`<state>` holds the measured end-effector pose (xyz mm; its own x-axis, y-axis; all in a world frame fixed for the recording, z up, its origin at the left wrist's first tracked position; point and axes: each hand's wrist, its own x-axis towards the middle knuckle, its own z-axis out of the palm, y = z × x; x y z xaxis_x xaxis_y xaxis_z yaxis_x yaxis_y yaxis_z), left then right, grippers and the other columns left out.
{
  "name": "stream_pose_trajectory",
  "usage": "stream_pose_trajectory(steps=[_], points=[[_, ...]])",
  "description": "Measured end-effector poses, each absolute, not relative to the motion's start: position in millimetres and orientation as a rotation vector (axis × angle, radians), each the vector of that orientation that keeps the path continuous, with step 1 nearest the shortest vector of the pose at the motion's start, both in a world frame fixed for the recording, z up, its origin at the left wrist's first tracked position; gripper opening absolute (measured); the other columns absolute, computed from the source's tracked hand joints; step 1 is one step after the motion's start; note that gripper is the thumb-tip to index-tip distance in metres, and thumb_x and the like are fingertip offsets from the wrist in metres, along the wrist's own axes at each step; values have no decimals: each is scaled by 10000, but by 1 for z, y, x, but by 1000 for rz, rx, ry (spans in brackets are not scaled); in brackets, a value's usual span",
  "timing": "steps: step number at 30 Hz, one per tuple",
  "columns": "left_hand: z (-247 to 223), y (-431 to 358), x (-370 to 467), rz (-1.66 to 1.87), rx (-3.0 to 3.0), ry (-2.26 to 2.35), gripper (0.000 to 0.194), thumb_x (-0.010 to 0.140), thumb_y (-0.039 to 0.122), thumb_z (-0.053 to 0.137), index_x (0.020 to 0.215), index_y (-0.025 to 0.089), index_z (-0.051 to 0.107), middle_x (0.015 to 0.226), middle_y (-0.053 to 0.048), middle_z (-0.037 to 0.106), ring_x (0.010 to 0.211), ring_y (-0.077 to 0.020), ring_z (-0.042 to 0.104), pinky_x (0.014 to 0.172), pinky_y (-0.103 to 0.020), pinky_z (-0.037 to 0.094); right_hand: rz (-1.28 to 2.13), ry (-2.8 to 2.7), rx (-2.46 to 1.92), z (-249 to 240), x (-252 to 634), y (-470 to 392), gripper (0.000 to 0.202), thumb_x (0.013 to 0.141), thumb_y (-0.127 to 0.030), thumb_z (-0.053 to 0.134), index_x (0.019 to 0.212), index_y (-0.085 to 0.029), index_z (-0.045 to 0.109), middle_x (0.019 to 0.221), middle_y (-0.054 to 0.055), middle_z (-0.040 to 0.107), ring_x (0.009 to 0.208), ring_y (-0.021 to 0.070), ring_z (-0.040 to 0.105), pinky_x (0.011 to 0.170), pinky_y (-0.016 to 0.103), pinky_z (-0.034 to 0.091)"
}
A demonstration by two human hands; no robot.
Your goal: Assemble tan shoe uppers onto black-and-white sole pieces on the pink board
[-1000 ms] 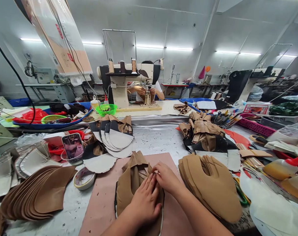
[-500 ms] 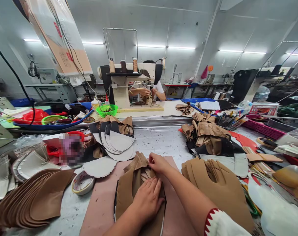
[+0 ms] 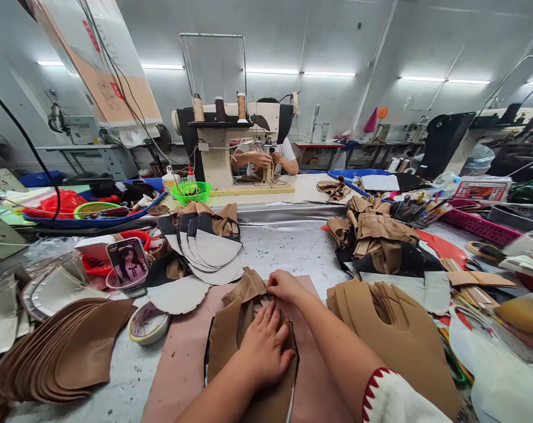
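On the pink board (image 3: 174, 364), the brown piece (image 3: 222, 346) is pressed under the flat left hand (image 3: 264, 346), probably for steadiness, while its edge is touched by the curled right hand (image 3: 287, 289); whether it is pinched cannot be told. A red bag (image 3: 57, 205) is held in the blue tray (image 3: 94, 222), dark bits (image 3: 189, 188) in the green bowl (image 3: 200, 196).

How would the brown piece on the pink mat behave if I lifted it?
The brown piece would probably sag at the top, where a folded band looks creased. Its body may flex less, since dark edging along its side suggests layers. It looks thin, so likely light.
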<state>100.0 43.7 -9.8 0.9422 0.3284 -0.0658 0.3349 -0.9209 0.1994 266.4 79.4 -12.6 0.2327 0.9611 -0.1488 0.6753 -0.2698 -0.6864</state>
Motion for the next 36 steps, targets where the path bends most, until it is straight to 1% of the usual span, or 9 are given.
stream_pose_trajectory(steps=[3, 6, 9, 18, 22, 25, 28, 32, 36], points=[[-9, 44, 101, -73, 2935, 512, 603, 866, 512, 379, 1297, 97, 451, 1402, -211, 354, 1317, -380, 235, 1034, -539, 237, 787, -1496, -2000, -12, 266, 72, 48, 652, -129, 628, 675, -165, 607, 670, -14, 608, 643, 121, 541, 572, 207, 375], [-11, 43, 101, -65, 2979, 523, 608, 864, 516, 378, 1310, 107, 437, 1401, -197, 365, 1305, -374, 265, 1029, -523, 245, 767, -1493, -1993, -14, 264, 63, 144, 634, -154, 668, 768, -166, 616, 806, 5, 615, 725, 125, 556, 619, 200, 397], [-16, 38, 101, -34, 3017, 529, 602, 874, 504, 375, 1316, 100, 433, 1397, -196, 374, 1305, -357, 278, 1027, -500, 255, 711, -1490, -2031, -15, 263, 59, 143, 619, -155, 683, 737, -164, 602, 878, 24, 583, 765, 136, 538, 640, 213, 391], [-23, 23, 106, -28, 3064, 618, 565, 897, 405, 378, 1300, 12, 432, 1351, -267, 397, 1251, -358, 378, 972, -462, 336, 719, -1514, -2186, -16, 269, 68, 274, 572, -320, 775, 627, -180, 546, 643, -37, 533, 560, 104, 454, 487, 215, 272], [-23, 28, 104, 27, 3021, 618, 558, 890, 424, 388, 1305, 54, 434, 1362, -236, 404, 1254, -350, 372, 979, -477, 317, 639, -1527, -2237, -15, 270, 61, 303, 604, -392, 757, 648, -182, 544, 729, -10, 557, 617, 119, 480, 504, 222, 264], [-21, 28, 99, 76, 2988, 635, 553, 894, 448, 377, 1304, 83, 441, 1369, -211, 408, 1257, -335, 367, 993, -477, 300, 565, -1561, -2237, -8, 265, 53, 268, 669, -398, 709, 705, -179, 558, 812, 24, 571, 684, 146, 516, 546, 232, 301], [-21, 21, 92, 124, 2941, 647, 565, 894, 480, 369, 1312, 104, 427, 1371, -193, 413, 1256, -322, 371, 997, -465, 314, 474, -1620, -2163, 6, 246, 48, 171, 717, -280, 654, 828, -180, 570, 888, 44, 584, 802, 177, 540, 660, 254, 372], [-26, 0, 79, 220, 2899, 569, 555, 845, 494, 465, 1291, 165, 433, 1313, -141, 491, 1196, -309, 440, 978, -456, 361, 358, -1945, -1760, 24, 200, 45, 349, 751, -190, 579, 1098, -199, 539, 1183, 89, 539, 1112, 220, 463, 937, 350, 332], [-22, -12, 44, 322, 2890, 528, 536, 851, 482, 470, 1278, 161, 434, 1274, -120, 530, 1173, -268, 473, 1028, -399, 330, 380, -2177, -1595, 24, 167, 37, 208, 749, -195, 608, 955, -214, 622, 1191, 80, 561, 1140, 251, 458, 973, 418, 308]])
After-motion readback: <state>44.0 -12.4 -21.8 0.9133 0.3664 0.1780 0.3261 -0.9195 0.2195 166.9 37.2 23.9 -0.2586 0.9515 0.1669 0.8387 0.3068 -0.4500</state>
